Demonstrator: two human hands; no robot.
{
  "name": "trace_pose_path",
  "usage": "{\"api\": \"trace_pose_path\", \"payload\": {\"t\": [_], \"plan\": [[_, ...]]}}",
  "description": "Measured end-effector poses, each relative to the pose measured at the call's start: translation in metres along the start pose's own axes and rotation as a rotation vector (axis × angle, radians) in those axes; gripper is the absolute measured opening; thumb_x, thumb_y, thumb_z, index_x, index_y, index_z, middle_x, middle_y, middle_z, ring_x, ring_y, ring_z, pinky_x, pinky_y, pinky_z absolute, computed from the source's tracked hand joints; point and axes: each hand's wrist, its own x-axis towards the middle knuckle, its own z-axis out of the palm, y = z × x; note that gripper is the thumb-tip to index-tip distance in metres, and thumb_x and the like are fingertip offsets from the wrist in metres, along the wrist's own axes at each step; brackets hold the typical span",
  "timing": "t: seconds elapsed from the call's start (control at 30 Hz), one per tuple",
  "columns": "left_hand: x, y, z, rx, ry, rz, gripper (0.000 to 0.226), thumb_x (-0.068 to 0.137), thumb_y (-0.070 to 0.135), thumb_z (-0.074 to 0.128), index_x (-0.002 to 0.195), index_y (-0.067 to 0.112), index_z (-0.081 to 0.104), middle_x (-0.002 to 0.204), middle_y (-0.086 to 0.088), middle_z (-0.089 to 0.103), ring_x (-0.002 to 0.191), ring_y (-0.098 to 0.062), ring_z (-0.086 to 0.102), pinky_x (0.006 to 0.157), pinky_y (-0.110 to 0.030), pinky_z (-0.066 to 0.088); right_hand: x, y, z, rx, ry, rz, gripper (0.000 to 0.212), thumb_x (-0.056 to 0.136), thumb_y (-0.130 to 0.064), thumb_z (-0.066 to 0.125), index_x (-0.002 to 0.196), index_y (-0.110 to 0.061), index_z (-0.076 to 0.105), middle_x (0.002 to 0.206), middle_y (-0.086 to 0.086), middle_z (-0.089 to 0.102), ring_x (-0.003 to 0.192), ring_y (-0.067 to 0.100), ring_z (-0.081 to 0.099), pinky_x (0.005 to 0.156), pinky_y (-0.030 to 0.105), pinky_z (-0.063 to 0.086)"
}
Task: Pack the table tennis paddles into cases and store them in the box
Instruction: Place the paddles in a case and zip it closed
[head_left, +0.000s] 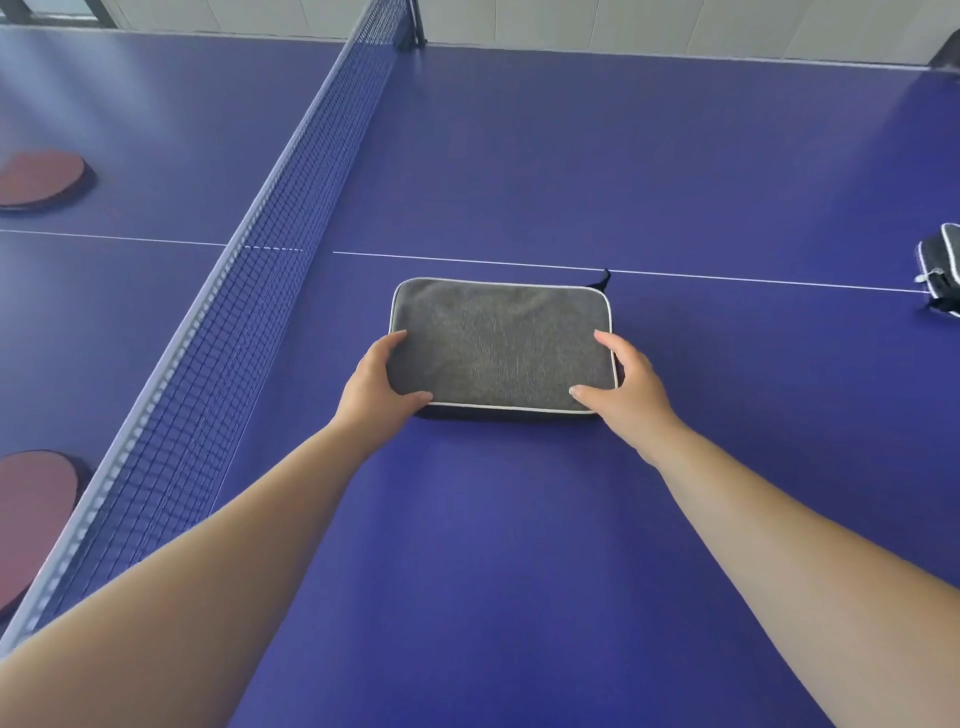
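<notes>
A grey rectangular paddle case (498, 343) with white piping lies flat on the blue table tennis table (597, 156), just this side of the white centre line. My left hand (382, 382) grips its near left corner, thumb on top. My right hand (626, 387) grips its near right corner the same way. A black pull tab sticks out at the case's far right corner. Two red paddles lie beyond the net on the left: one far (39, 179), one near (31, 514). No box is in view.
The net (249, 291) runs diagonally from the lower left to the top centre, left of the case. A second, black case with white trim (943, 273) lies at the right edge of the table. A tiled wall stands behind the table.
</notes>
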Motion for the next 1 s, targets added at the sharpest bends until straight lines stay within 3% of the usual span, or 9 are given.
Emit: {"api": "trace_pose_path", "payload": {"t": [0.17, 0.37, 0.47, 0.57, 0.67, 0.83, 1.0], "plan": [[0.031, -0.007, -0.001, 0.068, -0.056, -0.024, 0.085, 0.08, 0.017, 0.076, 0.147, 0.038, 0.029, 0.143, 0.007, 0.045, 0.126, -0.021, 0.045, 0.099, -0.04, 0.047, 0.026, -0.003, 0.006, -0.046, -0.043, 0.017, 0.073, 0.085, -0.02, 0.071, 0.146, -0.036, 0.034, 0.15, -0.005, 0.029, 0.137, 0.014, 0.032, 0.095, 0.026, 0.032], [0.036, -0.01, 0.0, 0.113, -0.055, -0.017, 0.086, 0.079, 0.023, 0.076, 0.149, 0.037, 0.028, 0.149, 0.006, 0.04, 0.134, -0.022, 0.039, 0.108, -0.044, 0.039, 0.029, 0.005, 0.0, -0.156, -0.095, 0.027, 0.074, 0.087, -0.027, 0.069, 0.149, -0.036, 0.03, 0.153, -0.004, 0.026, 0.139, 0.018, 0.03, 0.102, 0.031, 0.031], [0.027, -0.004, 0.001, 0.225, -0.028, 0.013, 0.081, 0.084, 0.028, 0.071, 0.152, 0.032, 0.026, 0.158, 0.0, 0.026, 0.143, -0.026, 0.026, 0.115, -0.043, 0.03, 0.023, 0.006, -0.002, -0.258, -0.091, 0.018, 0.074, 0.088, -0.031, 0.067, 0.15, -0.033, 0.027, 0.154, -0.003, 0.025, 0.141, 0.02, 0.029, 0.108, 0.036, 0.032], [0.011, 0.008, 0.001, 0.353, -0.013, 0.05, 0.073, 0.091, 0.032, 0.062, 0.153, 0.03, 0.023, 0.162, 0.003, 0.014, 0.146, -0.027, 0.013, 0.113, -0.043, 0.026, 0.009, 0.005, -0.004, -0.377, -0.05, -0.021, 0.073, 0.089, -0.036, 0.064, 0.151, -0.03, 0.026, 0.157, 0.0, 0.021, 0.144, 0.025, 0.022, 0.114, 0.045, 0.029], [-0.009, 0.018, -0.004, 0.484, 0.01, 0.091, 0.068, 0.094, 0.039, 0.056, 0.152, 0.032, 0.023, 0.162, 0.007, 0.014, 0.145, -0.022, 0.014, 0.11, -0.046, 0.032, -0.012, 0.002, -0.007, -0.513, -0.016, -0.059, 0.069, 0.093, -0.038, 0.059, 0.152, -0.029, 0.024, 0.161, 0.001, 0.013, 0.147, 0.026, 0.014, 0.113, 0.048, 0.027], [-0.059, 0.027, -0.003, 0.735, -0.019, 0.148, 0.069, 0.097, 0.043, 0.05, 0.155, 0.026, 0.015, 0.161, 0.004, 0.016, 0.146, -0.023, 0.017, 0.114, -0.041, 0.025, -0.057, 0.007, -0.015, -0.719, -0.013, -0.117, 0.066, 0.095, -0.04, 0.054, 0.152, -0.026, 0.024, 0.162, 0.002, 0.011, 0.146, 0.027, 0.014, 0.11, 0.046, 0.03], [-0.133, 0.021, 0.02, 0.82, -0.069, 0.109, 0.073, 0.098, 0.045, 0.046, 0.156, 0.021, 0.008, 0.162, 0.0, 0.016, 0.149, -0.021, 0.014, 0.118, -0.038, 0.018, -0.116, 0.029, -0.028, -0.8, -0.085, -0.117, 0.066, 0.097, -0.043, 0.049, 0.153, -0.024, 0.019, 0.162, 0.003, 0.011, 0.147, 0.027, 0.014, 0.113, 0.042, 0.028]]}}
